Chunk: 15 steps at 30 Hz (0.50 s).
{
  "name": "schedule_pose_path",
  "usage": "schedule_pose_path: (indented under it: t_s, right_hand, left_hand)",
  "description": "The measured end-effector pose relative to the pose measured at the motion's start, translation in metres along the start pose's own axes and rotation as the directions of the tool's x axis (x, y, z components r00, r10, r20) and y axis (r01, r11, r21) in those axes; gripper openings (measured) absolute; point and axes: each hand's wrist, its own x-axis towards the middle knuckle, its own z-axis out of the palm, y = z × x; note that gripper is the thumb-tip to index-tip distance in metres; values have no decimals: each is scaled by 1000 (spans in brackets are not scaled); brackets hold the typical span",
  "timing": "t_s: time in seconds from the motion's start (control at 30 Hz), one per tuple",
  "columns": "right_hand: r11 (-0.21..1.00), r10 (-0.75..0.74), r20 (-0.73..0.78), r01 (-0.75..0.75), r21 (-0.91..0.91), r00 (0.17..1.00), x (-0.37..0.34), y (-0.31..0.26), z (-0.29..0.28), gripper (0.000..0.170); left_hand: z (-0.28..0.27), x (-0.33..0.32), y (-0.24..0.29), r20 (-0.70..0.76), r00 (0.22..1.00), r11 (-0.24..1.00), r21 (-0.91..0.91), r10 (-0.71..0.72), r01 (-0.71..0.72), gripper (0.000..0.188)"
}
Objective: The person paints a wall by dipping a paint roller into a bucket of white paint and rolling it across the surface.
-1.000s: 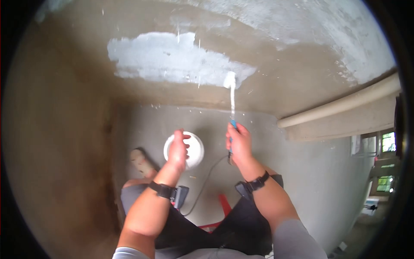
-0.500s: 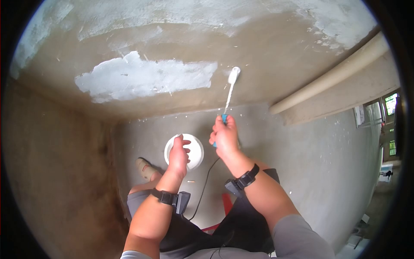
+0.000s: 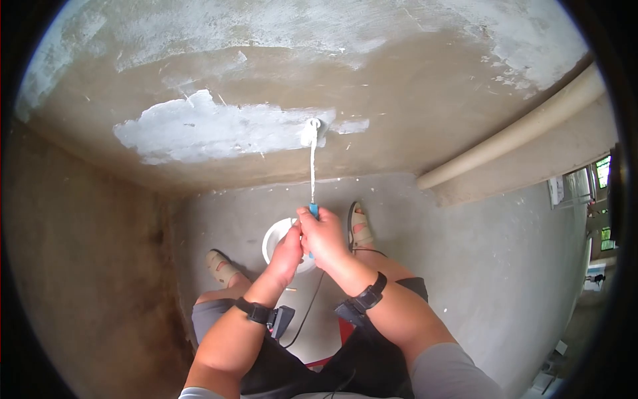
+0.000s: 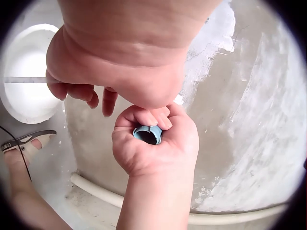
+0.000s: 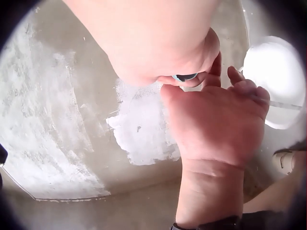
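My right hand [image 3: 324,236] grips the blue handle [image 3: 314,210] of a roller-like tool, whose white-coated shaft reaches up to a white-covered head [image 3: 310,131] at the wall. That head overlaps the right part of a white patch [image 3: 212,126]. Close beside it, my left hand [image 3: 287,253] is over the bucket, its thumb side against the right hand. In the left wrist view its fingers curl round a thin grey strip [image 4: 24,80] lying across the bucket; the strip [image 5: 285,104] shows in the right wrist view too. The handle's hollow blue end [image 4: 147,135] pokes out of the right fist.
The white bucket [image 3: 268,241] stands on the grey floor between two sandalled feet. A pale pipe [image 3: 518,136] runs along the wall's base at right. A black cable [image 3: 307,312] hangs by the legs, near a red seat edge. A brown wall [image 3: 93,253] rises at left.
The right hand and tool have moved left, bringing the head back over the patch, with a fresh white streak to its right. The hands now meet. The right foot has come into view.
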Motion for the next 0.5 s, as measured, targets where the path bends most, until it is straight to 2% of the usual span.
schedule_pose_path:
  t_s: [0.07, 0.13, 0.17, 0.2, 0.23, 0.27, 0.3, 0.37, 0.5]
  right_hand:
    - [1000, -4, -38, 3, -19, 999, 0, -1, -4, 22]
    - [999, -13, -82, 9, -42, 997, 5, -1, -9, 25]
    - [995, -76, -162, 65, -69, 984, 13, 3, -15, 24]
    - [988, -138, -240, 117, -100, 961, 16, 5, -20, 23]
    - [988, -139, -246, 117, -102, 959, 23, 1, -28, 23]
    - [997, -70, -291, 74, 3, 954, 31, -7, -37, 22]
    - [993, 0, -330, 39, 111, 944, 39, -15, -48, 22]
    - [993, 25, -319, 13, 116, 948, 44, -31, -65, 21]
    - [997, 59, -302, -41, 67, 952, 42, -40, -72, 21]
  left_hand:
    - [1, -1, 0, 10, 1000, 1000, 20, -3, 2, 58]
    - [11, -10, 10, 54, 993, 993, 46, 104, -106, 60]
    - [7, -2, 1, 74, 980, 960, 200, 184, -195, 63]
    - [9, -4, 1, 77, 981, 961, 200, 179, -191, 63]
    - [13, -5, 2, 66, 981, 936, 292, 183, -195, 65]
    - [16, -6, 3, 56, 980, 903, 382, 190, -197, 67]
    - [21, -7, 8, 64, 980, 902, 383, 190, -200, 67]
    - [29, -12, 19, 30, 991, 917, 377, 128, -130, 70]
    - [28, -9, 14, -12, 990, 932, 337, 141, -129, 68]
